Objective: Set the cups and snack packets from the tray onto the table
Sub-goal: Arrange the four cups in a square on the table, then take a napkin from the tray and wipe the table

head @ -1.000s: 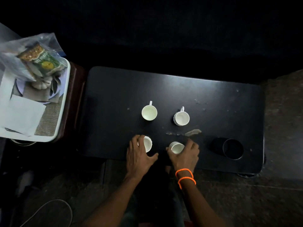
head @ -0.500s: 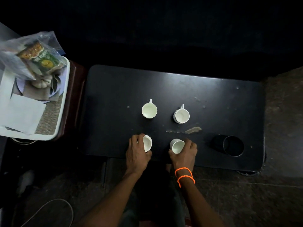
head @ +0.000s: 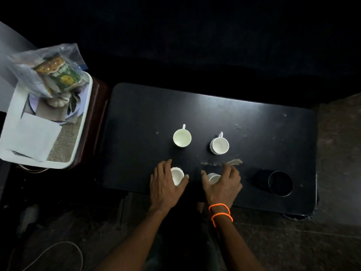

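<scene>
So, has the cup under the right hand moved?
No. The cup under the right hand stays just below and left of the scuff mark.

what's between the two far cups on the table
Nothing: the head view shows bare dark tabletop between the far left cup and far right cup.

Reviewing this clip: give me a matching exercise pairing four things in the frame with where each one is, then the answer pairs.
Things:
1. snack packet
2. cup with the handle at its top left
3. black mug
4. near-left cup

Places:
A. under the left hand
B. on the tray
C. lying on its side at the table's right end
D. upright, far row, left

Pairs: 1-B, 2-D, 3-C, 4-A
</scene>
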A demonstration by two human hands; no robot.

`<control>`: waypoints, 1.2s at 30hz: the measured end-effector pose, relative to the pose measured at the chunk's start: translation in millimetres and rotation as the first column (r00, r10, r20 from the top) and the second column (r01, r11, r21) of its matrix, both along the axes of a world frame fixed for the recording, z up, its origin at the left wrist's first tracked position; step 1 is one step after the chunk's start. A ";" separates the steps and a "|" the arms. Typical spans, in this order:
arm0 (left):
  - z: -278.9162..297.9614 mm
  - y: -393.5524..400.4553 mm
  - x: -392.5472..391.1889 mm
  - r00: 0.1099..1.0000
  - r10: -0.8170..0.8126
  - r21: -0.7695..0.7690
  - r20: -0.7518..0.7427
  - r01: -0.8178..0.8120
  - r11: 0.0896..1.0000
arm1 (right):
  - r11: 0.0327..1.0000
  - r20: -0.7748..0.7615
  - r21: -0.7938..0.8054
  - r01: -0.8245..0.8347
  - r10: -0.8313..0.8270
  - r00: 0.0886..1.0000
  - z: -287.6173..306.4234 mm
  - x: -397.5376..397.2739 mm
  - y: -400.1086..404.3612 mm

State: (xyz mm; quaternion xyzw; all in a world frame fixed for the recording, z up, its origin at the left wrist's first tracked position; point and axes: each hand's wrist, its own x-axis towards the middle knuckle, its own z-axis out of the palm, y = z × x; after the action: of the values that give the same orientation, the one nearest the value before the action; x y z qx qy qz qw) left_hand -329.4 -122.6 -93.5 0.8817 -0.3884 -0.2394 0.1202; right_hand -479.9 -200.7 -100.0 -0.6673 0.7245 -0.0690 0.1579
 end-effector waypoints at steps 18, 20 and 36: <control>34.1 -2.5 181.1 0.916 0.386 -0.222 0.114 -0.355 0.908 | 0.832 0.146 -0.175 -0.527 0.551 0.822 35.3 216.7 -52.9; 39.0 6.4 207.4 0.891 0.434 -0.246 0.137 -0.393 0.886 | 0.772 0.128 -0.158 -0.615 0.634 0.763 40.2 247.8 -47.7; 24.6 91.6 375.8 0.774 0.622 -0.030 0.116 -0.624 0.781 | 0.361 0.388 0.160 -0.919 0.833 0.395 29.9 496.2 19.6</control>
State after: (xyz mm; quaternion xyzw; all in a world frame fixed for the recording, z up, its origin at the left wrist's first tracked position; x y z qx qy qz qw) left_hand 46.4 -31.0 -68.9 0.9738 -0.0801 -0.1347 0.1648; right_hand 16.3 -181.1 -70.2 -0.8969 0.2262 0.0765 0.3722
